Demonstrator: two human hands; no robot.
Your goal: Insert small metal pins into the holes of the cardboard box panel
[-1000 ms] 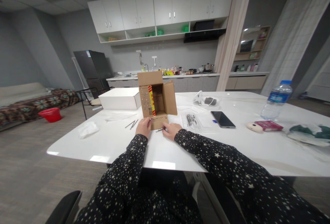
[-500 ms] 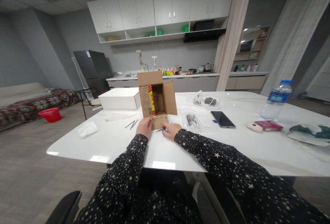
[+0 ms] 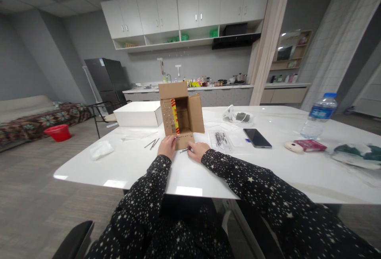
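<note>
A small brown cardboard box (image 3: pixel 181 112) lies on its side on the white table (image 3: pixel 208 171), its flaps open toward me, with a red and yellow strip inside. My left hand (image 3: pixel 167 146) rests with curled fingers on the box's lower flap, holding its left edge. My right hand (image 3: pixel 198 150) lies just right of that flap, fingers closed round a thin metal nail-like piece (image 3: pixel 183 150) that points at the flap. Two or three loose nails (image 3: pixel 152 143) lie on the table left of my left hand.
A white flat box (image 3: pixel 139 114) stands behind the cardboard box. A crumpled tissue (image 3: pixel 101 149) lies at left. A clear bag of small parts (image 3: pixel 220 138), a black phone (image 3: pixel 257 138), a water bottle (image 3: pixel 319 115) and a red pack (image 3: pixel 309 145) sit to the right.
</note>
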